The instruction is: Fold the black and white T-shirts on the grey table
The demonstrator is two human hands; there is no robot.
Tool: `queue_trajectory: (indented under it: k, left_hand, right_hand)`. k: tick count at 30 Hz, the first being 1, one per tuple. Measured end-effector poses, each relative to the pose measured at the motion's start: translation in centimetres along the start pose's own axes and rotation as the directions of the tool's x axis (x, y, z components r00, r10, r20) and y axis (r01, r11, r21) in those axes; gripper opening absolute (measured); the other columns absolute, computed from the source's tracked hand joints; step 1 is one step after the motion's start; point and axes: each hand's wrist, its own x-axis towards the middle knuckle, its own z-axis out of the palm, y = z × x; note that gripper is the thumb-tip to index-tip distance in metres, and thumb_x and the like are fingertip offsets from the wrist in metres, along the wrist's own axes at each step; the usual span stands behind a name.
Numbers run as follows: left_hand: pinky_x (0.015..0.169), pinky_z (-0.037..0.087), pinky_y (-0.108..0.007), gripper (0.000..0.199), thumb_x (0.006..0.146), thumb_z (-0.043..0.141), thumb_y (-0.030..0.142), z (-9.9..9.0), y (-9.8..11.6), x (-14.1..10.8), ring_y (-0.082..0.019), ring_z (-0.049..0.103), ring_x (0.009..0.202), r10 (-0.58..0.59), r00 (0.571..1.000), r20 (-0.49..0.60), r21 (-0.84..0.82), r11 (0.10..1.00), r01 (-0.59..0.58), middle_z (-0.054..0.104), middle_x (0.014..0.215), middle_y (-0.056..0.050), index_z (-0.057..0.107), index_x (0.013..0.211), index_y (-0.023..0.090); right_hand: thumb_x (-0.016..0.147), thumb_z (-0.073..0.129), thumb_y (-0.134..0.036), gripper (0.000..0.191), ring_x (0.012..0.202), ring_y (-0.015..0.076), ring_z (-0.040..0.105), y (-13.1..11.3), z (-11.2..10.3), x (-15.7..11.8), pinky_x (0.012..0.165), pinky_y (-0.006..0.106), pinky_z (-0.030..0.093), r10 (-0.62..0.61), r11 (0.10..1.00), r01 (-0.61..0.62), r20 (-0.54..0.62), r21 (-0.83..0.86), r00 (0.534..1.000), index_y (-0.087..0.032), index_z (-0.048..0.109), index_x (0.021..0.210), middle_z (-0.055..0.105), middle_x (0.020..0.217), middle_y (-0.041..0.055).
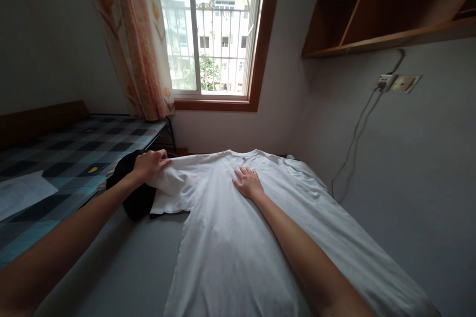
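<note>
A white T-shirt lies spread over a grey table, its collar at the far edge. My left hand is closed on the shirt's left sleeve near the shoulder side, with its fingertips curled at the cloth. Flat on the upper chest of the shirt rests my right hand, fingers spread and holding nothing. A black rounded item, perhaps a cap, sits beneath and beside my left hand, partly hidden by the wrist and sleeve. The shirt's right sleeve lies wrinkled near the wall.
On the left stands a bed with a checked cover, and a white paper sheet lies on it. A floral curtain hangs by the barred window. Wooden shelves, a socket and a cord are at the right wall.
</note>
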Motion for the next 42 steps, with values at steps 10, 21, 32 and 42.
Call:
queue_trajectory:
  k: [10,21,32,42]
  left_hand:
    - [0.079,0.041,-0.041,0.026,0.091,0.047,0.033,2.1,-0.3,2.2,-0.035,0.065,0.090,0.096,0.993,-0.072,0.174,0.981,-0.082,0.069,0.090,-0.017,0.064,0.099,0.016]
    - [0.107,0.030,-0.048,0.040,0.093,0.044,0.049,7.3,13.4,-2.4,-0.027,0.051,0.124,0.480,0.842,-0.246,-0.339,0.771,-0.539,0.057,0.134,-0.009,0.062,0.122,0.027]
    - [0.115,0.021,-0.049,0.056,0.095,0.035,0.056,9.6,16.3,-4.8,-0.027,0.032,0.142,0.568,0.818,-0.095,-0.390,0.735,-0.555,0.038,0.153,-0.008,0.046,0.143,0.029]
    - [0.114,0.022,-0.050,0.053,0.095,0.037,0.054,9.6,16.6,-4.9,-0.028,0.032,0.142,0.559,0.822,-0.106,-0.385,0.739,-0.552,0.040,0.152,-0.007,0.048,0.141,0.029]
  right_hand:
    - [0.094,0.037,-0.051,0.055,0.142,0.0265,0.026,-0.1,-0.1,-0.2,0.114,0.045,0.014,-0.007,1.000,0.007,-0.016,0.020,1.000,-0.026,0.047,0.142,0.036,0.154,0.0066]
    - [0.092,0.044,-0.048,0.051,0.138,0.0273,0.032,0.1,0.2,-0.2,0.114,0.048,0.017,-0.026,0.996,0.034,-0.093,0.084,0.995,-0.024,0.053,0.136,0.042,0.150,0.0078]
    - [0.095,0.037,-0.025,0.041,0.112,0.0228,0.054,8.7,-4.2,1.1,0.097,0.033,0.039,0.292,0.956,-0.277,-0.241,0.096,0.926,-0.019,0.060,0.129,0.062,0.126,0.0085]
    - [0.088,0.049,-0.029,0.032,0.117,0.0339,0.047,20.2,-8.9,-0.7,0.091,0.045,0.040,0.689,0.699,-0.715,-0.236,-0.033,0.685,-0.020,0.074,0.107,0.060,0.123,0.0156]
